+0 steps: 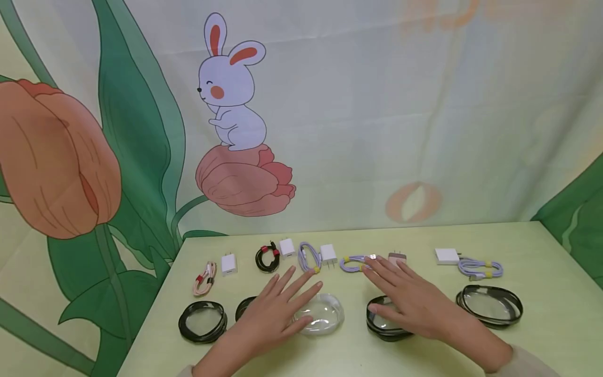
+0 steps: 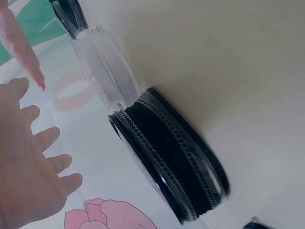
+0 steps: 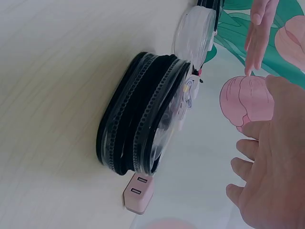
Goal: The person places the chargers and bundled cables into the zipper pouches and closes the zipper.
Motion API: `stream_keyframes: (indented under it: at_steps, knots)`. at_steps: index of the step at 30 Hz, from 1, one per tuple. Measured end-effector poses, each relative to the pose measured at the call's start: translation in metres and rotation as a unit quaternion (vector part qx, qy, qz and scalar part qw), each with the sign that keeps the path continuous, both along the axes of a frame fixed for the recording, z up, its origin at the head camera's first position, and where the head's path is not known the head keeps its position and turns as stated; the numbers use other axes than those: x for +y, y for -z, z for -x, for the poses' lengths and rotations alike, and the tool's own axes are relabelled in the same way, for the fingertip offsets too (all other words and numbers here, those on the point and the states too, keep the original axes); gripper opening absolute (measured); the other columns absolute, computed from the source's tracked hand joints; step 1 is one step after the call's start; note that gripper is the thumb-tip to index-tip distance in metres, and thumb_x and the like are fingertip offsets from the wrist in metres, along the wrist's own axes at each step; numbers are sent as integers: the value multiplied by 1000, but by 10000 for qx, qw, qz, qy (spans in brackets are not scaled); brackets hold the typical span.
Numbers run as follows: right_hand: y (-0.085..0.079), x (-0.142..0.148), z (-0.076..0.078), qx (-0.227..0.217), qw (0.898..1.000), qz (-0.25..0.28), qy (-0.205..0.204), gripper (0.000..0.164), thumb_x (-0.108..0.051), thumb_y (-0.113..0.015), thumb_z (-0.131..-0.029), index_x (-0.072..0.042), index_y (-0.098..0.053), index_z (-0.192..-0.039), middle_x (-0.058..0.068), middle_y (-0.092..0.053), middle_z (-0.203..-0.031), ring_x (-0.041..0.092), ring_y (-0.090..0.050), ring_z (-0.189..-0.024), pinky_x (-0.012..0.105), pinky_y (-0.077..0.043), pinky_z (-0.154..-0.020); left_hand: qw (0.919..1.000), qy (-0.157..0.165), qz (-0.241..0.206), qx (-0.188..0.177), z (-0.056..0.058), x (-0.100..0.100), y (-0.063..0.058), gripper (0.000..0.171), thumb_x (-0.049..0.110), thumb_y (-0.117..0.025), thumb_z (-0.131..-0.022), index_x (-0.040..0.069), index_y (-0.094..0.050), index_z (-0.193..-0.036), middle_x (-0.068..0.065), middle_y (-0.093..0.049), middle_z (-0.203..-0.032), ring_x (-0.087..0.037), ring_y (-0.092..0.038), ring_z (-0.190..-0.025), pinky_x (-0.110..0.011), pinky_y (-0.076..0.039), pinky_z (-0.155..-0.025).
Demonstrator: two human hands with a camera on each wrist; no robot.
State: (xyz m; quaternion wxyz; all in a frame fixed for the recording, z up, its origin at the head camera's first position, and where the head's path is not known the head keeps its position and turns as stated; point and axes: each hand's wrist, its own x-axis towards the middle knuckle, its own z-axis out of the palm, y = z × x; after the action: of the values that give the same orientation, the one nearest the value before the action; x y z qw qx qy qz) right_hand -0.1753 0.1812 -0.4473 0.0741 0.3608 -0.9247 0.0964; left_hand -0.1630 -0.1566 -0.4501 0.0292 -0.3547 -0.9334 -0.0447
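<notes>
My left hand [image 1: 270, 314], fingers spread, hovers over a black-trimmed round zip case [image 1: 244, 305] and partly covers a clear round case [image 1: 330, 314]. In the left wrist view, the black-trimmed case stands apart from that hand. Held out flat, my right hand [image 1: 410, 298] is above another black-trimmed zip case [image 1: 383, 331] and partly hides a pink charger plug [image 1: 397, 257]. The pink plug [image 3: 138, 193] shows two USB ports in the right wrist view. A purple coiled cable [image 1: 353, 264] lies just beyond the right fingertips. Neither hand holds anything.
More black-trimmed cases stand at left [image 1: 202, 322] and right [image 1: 490, 306]. Behind are a pink cable [image 1: 204, 278], a black cable [image 1: 267, 258], purple cables [image 1: 308, 256] [image 1: 480, 268] and white charger plugs [image 1: 229, 264] [image 1: 328, 254] [image 1: 446, 256]. A printed curtain [image 1: 339, 131] hangs behind the table.
</notes>
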Motion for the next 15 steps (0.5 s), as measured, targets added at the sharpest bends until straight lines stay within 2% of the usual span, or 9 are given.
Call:
stream_keyframes:
  at_steps: [4, 7, 15]
  knots:
    - [-2, -3, 0, -36, 10000, -68, -33, 73, -58, -43, -104, -13, -32, -160, 8, -28, -166, 28, -24, -153, 52, -23, -121, 9999, -90, 124, -18, -9, -6, 2, 56, 53, -36, -108, 33, -31, -161, 5, -19, -169, -29, -13, -156, -54, -19, -122]
    - [-1, -5, 1, -34, 9999, -119, -37, 71, -58, -43, -104, -14, -34, -159, 7, -29, -165, 28, -25, -153, 51, -23, -122, 9998, -124, 146, 62, -17, -9, 2, 53, 49, -39, -108, 30, -37, -158, 4, -27, -167, -29, -19, -155, -53, -22, -122]
    - [-1, -14, 3, 127, 9996, -102, -225, 62, -52, -49, -105, -10, -49, -151, 10, -48, -154, 33, -40, -145, 50, -36, -115, 9976, -253, -209, 607, -28, -21, 6, 45, 35, -59, -102, 20, -57, -145, -2, -54, -149, -31, -46, -140, -50, -39, -113]
